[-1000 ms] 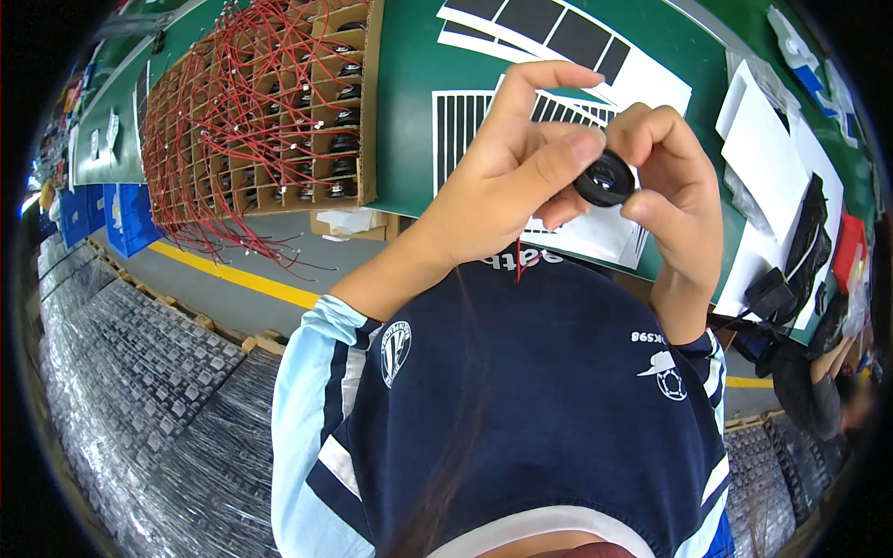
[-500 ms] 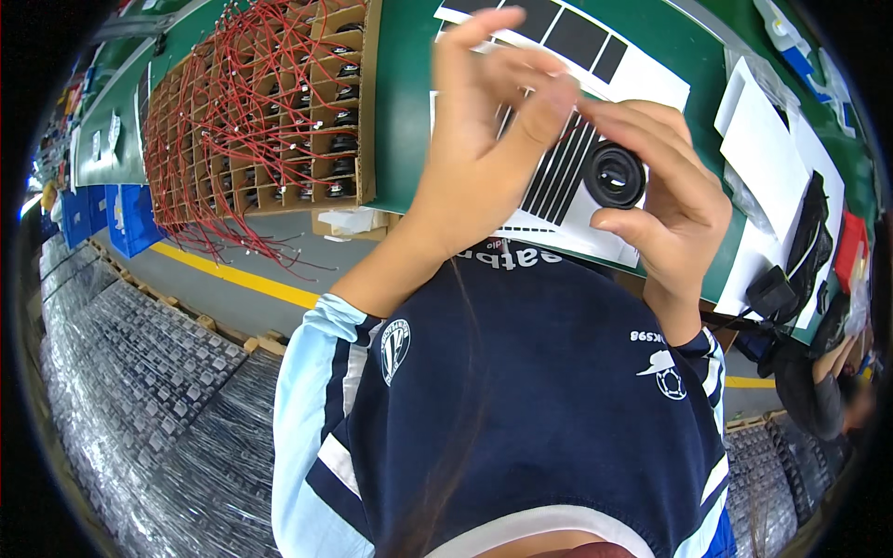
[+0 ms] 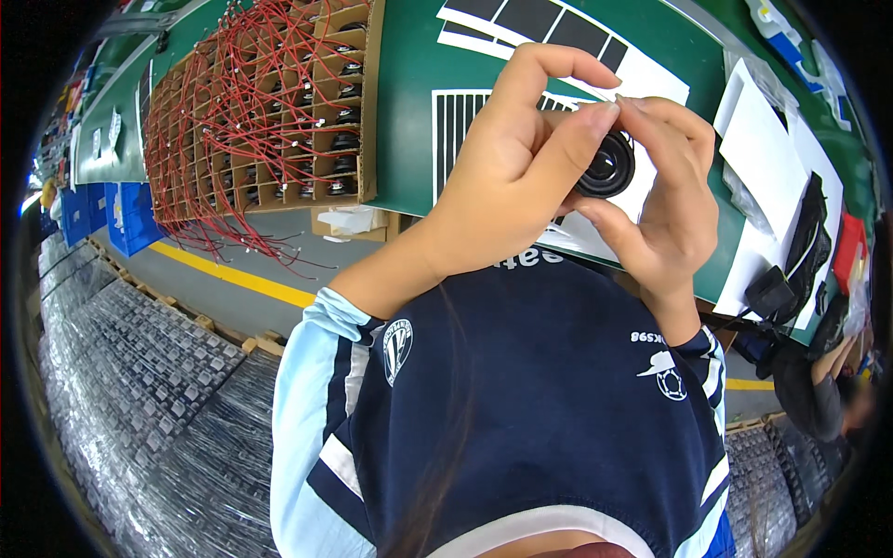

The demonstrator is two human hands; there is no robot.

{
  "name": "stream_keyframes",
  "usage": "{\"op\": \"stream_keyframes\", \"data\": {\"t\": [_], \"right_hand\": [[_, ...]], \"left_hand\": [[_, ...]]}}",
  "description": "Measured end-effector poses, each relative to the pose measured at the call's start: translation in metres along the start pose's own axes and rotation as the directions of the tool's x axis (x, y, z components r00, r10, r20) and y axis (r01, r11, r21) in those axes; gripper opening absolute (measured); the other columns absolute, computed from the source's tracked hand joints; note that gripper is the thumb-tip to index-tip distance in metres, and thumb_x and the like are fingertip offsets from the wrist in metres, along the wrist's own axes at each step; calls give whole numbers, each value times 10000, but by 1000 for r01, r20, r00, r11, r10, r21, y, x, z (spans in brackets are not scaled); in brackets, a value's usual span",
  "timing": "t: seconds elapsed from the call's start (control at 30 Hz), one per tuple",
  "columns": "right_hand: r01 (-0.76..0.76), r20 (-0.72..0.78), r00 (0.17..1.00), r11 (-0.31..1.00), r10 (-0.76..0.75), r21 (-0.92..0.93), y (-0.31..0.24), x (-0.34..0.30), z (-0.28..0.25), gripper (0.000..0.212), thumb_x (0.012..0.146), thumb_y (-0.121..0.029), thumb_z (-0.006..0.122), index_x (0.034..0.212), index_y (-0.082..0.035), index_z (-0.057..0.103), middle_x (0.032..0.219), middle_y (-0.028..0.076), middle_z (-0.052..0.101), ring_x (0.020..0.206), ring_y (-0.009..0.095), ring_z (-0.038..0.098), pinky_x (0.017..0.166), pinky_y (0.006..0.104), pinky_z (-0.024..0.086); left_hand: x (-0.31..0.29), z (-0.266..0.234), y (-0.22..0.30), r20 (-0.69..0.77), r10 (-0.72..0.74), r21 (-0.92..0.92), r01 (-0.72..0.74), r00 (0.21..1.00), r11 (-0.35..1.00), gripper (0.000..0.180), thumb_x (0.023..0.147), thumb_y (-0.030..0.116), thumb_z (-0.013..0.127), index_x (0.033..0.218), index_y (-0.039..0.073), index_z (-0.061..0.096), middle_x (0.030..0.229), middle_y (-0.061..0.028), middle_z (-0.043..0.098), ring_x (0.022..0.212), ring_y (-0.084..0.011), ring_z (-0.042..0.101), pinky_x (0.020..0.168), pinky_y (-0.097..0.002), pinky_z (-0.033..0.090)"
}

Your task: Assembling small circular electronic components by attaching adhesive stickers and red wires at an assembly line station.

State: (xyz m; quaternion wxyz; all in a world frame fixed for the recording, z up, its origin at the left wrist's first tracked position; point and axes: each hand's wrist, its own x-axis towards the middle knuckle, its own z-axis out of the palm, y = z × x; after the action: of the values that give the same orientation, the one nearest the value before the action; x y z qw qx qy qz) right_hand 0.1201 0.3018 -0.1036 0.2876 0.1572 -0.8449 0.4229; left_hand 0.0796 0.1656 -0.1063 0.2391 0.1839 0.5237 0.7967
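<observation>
A small round black speaker (image 3: 606, 169) with a shiny domed centre is held over the green table. My right hand (image 3: 672, 191) grips its edge, thumb below and index finger at the upper rim. From the other side my left hand (image 3: 526, 158) closes on it, its thumb lying along the upper left rim and meeting the right index fingertip. The left index finger arches above; the other left fingers are partly hidden behind the thumb. Beneath the hands lies a white sheet with black strips (image 3: 448, 130), largely covered by the left hand.
To the left stands a cardboard divider box (image 3: 370, 102) of similar speakers with tangled red wires (image 3: 260, 112). Sheets with black rectangles (image 3: 577, 35) lie at the far side. White papers (image 3: 763, 153) and a black cable bundle (image 3: 809, 232) are on the right. Another person (image 3: 814, 395) is at far right.
My left hand has come down and right onto the speaker, its blurred, raised fingers now steady. The speaker and right hand have shifted slightly left.
</observation>
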Motion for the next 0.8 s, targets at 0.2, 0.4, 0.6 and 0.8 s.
{"op": "stream_keyframes", "data": {"t": [0.2,0.4,0.6,0.8], "right_hand": [[105,64,993,986,-97,-128,3,-1,-3,454,525,-224,721,917,-17,621,902,68,609,855,241,522,725,305,376],[99,91,992,992,-91,-80,8,-4,2,432,583,-212,708,967,-45,600,959,52,609,863,215,522,784,313,326],[-54,54,997,988,47,144,14,-15,13,720,624,-186,714,1229,-34,354,1090,94,562,961,186,509,874,305,228],[-106,92,992,980,91,167,20,-16,10,742,625,-129,722,1238,-22,317,1099,113,553,1047,206,489,868,293,306]], "left_hand": [[4,1,6,14,-104,-169,105,994,980,285,884,218,445,1109,65,360,639,-26,512,402,-37,393,348,-169,276],[6,-6,5,6,-178,-108,178,984,978,230,904,240,390,1047,64,428,612,-18,499,381,-47,394,330,-173,282],[5,-8,-23,-146,222,355,-158,964,921,185,898,217,401,1007,72,439,601,-2,491,469,-40,433,381,-169,299],[4,-9,-6,-213,-81,47,93,974,995,206,905,222,379,1024,64,439,581,-31,512,406,-52,413,354,-178,277]]}}
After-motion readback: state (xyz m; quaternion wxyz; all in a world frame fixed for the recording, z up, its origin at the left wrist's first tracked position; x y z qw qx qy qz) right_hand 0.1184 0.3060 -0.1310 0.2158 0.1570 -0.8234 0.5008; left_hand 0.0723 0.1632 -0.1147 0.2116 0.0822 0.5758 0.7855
